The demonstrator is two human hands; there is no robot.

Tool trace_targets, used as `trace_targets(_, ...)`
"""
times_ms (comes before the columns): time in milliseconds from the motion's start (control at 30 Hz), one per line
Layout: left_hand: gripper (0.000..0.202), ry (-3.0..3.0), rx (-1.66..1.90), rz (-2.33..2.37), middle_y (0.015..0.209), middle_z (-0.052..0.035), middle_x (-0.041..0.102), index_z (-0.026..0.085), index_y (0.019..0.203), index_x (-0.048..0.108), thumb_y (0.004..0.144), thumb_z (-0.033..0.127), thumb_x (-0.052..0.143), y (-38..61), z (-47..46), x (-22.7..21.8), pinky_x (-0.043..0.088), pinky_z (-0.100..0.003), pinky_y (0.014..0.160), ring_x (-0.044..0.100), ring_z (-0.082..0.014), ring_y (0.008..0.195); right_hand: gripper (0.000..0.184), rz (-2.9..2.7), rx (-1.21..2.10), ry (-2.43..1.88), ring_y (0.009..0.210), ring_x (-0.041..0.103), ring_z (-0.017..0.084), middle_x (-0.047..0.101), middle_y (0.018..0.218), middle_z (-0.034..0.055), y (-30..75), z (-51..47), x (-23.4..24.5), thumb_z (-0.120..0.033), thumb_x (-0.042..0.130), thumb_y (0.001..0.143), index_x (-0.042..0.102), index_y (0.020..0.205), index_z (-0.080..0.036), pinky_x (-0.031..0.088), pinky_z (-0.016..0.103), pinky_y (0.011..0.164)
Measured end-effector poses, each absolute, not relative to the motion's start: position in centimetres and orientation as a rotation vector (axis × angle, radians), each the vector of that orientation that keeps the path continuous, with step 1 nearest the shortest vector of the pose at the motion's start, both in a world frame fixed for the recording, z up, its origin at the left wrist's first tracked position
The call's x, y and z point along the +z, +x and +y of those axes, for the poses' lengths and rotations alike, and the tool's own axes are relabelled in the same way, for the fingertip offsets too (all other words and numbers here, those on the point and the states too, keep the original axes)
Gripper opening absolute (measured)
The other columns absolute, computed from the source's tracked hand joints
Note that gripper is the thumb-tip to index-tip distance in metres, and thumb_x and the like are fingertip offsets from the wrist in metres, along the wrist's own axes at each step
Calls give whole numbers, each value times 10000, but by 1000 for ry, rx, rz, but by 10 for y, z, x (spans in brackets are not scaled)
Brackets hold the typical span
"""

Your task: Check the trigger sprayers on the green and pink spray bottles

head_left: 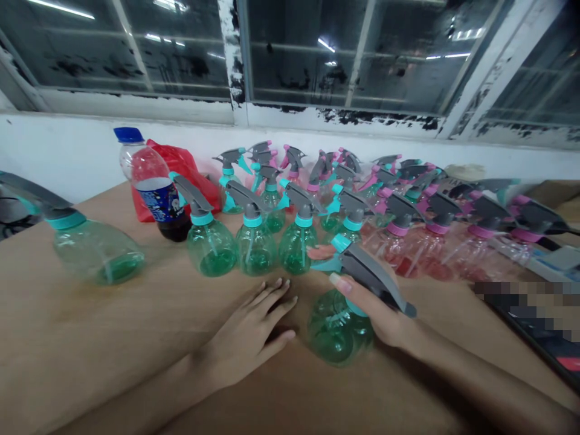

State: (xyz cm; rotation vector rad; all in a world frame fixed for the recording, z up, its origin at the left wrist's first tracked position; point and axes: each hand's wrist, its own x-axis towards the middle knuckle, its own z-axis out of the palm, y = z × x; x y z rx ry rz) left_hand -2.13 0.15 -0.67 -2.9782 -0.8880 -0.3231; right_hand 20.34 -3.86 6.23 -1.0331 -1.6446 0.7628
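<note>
My right hand (pixel 385 308) is wrapped round the neck and grey trigger head of a green spray bottle (pixel 338 329). The bottle's turquoise nozzle points up and to the left. Beside it on the left, my left hand (pixel 249 332) rests on the table, palm down with fingers stretched out, holding nothing. Just beyond the hands stands a front row of green spray bottles (pixel 257 248) with turquoise collars, a little green liquid in them. To the right the row carries on with pinkish spray bottles (pixel 437 244) that have pink collars.
More spray bottles (pixel 272 196) crowd behind the front row. A lone green spray bottle (pixel 97 248) stands far left. A cola bottle with a blue cap (pixel 156 187) stands before a red plastic bag (pixel 181 163). At right lies a dark device (pixel 534 326), partly pixelated. Windows and a white wall close the back.
</note>
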Motion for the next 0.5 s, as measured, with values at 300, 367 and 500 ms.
trace_targets(300,497,-2989,-339,-865,1480,-94,316,176,1406,363,986,437,408,-22,2,-7,272,-430,1091,277,-247,1358,248,-1656,733,-1002,763,629,158,672,917,3,205,-38,62,-346,594,840,608,1064,-241,493,297,699)
trace_targets(367,496,-2989,-322,-859,1480,-98,312,166,1402,370,988,437,401,-21,2,-7,264,-435,1094,275,-251,1358,237,-1659,729,-975,881,640,166,682,977,1,206,-37,61,-317,605,839,610,1065,-245,487,300,799)
trace_targets(500,499,-2991,-309,-846,1482,-102,308,155,1396,378,985,437,409,-22,2,-7,248,-443,1101,280,-256,1356,251,-1678,725,-949,958,635,161,682,1061,-5,207,-36,59,-286,612,841,606,1089,-252,480,289,844)
